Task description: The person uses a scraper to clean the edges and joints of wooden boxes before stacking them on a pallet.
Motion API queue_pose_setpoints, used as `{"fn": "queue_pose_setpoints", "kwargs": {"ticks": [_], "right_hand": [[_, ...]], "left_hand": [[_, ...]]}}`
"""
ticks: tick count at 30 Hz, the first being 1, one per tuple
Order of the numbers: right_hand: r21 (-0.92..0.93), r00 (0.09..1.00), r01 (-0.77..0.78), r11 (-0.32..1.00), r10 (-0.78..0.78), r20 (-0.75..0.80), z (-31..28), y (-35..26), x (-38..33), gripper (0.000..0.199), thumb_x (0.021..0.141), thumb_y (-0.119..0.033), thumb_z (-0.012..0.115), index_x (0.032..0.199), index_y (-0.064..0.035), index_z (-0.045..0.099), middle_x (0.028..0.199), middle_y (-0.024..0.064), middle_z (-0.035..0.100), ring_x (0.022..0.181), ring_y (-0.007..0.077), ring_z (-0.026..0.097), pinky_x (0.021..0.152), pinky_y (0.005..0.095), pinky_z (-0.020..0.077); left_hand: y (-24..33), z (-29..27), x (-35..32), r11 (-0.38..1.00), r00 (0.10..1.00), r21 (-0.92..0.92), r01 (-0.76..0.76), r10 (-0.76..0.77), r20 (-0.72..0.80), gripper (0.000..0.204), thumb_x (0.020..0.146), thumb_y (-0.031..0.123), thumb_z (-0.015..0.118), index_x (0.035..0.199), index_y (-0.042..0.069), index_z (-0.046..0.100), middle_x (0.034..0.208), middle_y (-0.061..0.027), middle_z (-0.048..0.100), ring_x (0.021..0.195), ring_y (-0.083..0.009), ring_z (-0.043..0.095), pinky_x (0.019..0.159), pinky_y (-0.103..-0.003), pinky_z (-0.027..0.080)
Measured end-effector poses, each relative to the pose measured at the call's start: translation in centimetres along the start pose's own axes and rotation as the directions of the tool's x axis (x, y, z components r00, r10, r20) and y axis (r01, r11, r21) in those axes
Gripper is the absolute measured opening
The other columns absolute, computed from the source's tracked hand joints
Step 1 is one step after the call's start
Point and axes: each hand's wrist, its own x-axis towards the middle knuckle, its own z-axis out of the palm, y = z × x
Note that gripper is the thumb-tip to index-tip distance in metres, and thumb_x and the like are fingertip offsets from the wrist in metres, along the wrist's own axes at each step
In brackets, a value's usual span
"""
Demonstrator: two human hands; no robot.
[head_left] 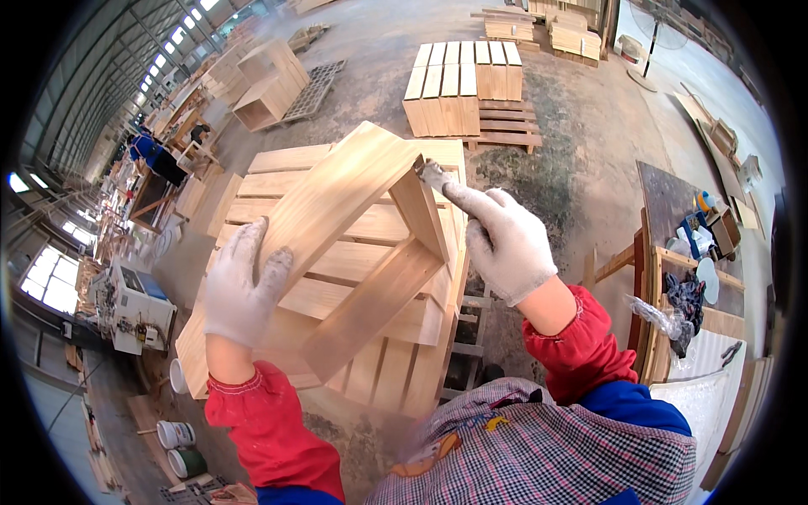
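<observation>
A pale four-sided wooden box frame (337,198) is tilted above a stack of slatted wooden panels (282,183). My left hand (244,286), in a white glove, grips the left board of the frame, with thumb and fingers on its edges. My right hand (505,240), also gloved, reaches in from the right. Its index finger is stretched out to the frame's far top corner, where a small dark spot shows by the fingertip. The right thumb stands apart from that finger. Parts of the right hand's other fingers are hidden. Red sleeve covers reach both wrists.
Beyond the panels, stacked wooden boxes (446,88) rest on a pallet (507,126). To the right is a workbench (652,244) with tools and plastic wrap. White machinery (135,307) and buckets (175,434) are at left. A person (156,160) works farther back.
</observation>
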Motion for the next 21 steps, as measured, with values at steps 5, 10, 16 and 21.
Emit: {"fn": "queue_pose_setpoints", "kwargs": {"ticks": [5, 10, 16, 21], "right_hand": [[0.000, 1.000, 0.000, 1.000, 0.000, -0.009, 0.3, -0.3, 0.8, 0.041, 0.081, 0.002, 0.050, 0.118, -0.0114, 0.062, 0.085, 0.0143, 0.058, 0.073, 0.0313, 0.060, 0.066, 0.0362, 0.0491], [-0.201, 0.963, -0.053, 0.978, 0.103, 0.247, 2.7, 3.6, -2.2, 0.039, 0.081, -0.006, 0.053, 0.118, -0.0165, 0.061, 0.090, 0.0134, 0.060, 0.083, 0.0335, 0.062, 0.072, 0.0408, 0.0509], [-0.121, 0.872, -0.319, 0.940, 0.341, 0.350, 7.9, 11.3, -9.8, 0.042, 0.082, -0.010, 0.051, 0.122, -0.0191, 0.058, 0.100, 0.0150, 0.062, 0.092, 0.0357, 0.061, 0.079, 0.0427, 0.0508], [-0.025, 0.898, -0.317, 0.948, 0.309, 0.314, 10.5, 12.8, -12.8, 0.044, 0.082, -0.006, 0.051, 0.124, -0.0166, 0.056, 0.097, 0.0148, 0.060, 0.086, 0.0356, 0.061, 0.075, 0.0425, 0.0507]], "left_hand": [[1.0, -0.7, 0.3, 0.999, 0.995, 0.023, -0.044, 0.041, 0.090, 0.072, 0.073, 0.038, 0.073, 0.132, 0.002, 0.051, 0.135, -0.0244, 0.048, 0.121, -0.0413, 0.047, 0.103, -0.044, 0.037], [0.0, -0.7, 1.4, 0.996, 0.985, 0.062, -0.059, 0.048, 0.169, 0.088, 0.065, 0.038, 0.079, 0.138, 0.004, 0.045, 0.139, -0.0238, 0.043, 0.127, -0.0400, 0.043, 0.108, -0.041, 0.033], [-3.8, -0.9, 4.8, 0.998, 0.972, -0.066, -0.010, 0.025, 0.232, 0.074, 0.076, 0.020, 0.071, 0.141, 0.002, 0.041, 0.141, -0.0179, 0.045, 0.131, -0.0273, 0.042, 0.111, -0.033, 0.028], [-6.5, 0.2, 7.2, 0.958, 0.958, -0.252, 0.134, -0.060, 0.281, 0.067, 0.080, 0.009, 0.064, 0.142, 0.003, 0.040, 0.143, -0.0143, 0.044, 0.130, -0.0203, 0.043, 0.108, -0.029, 0.031]]}}
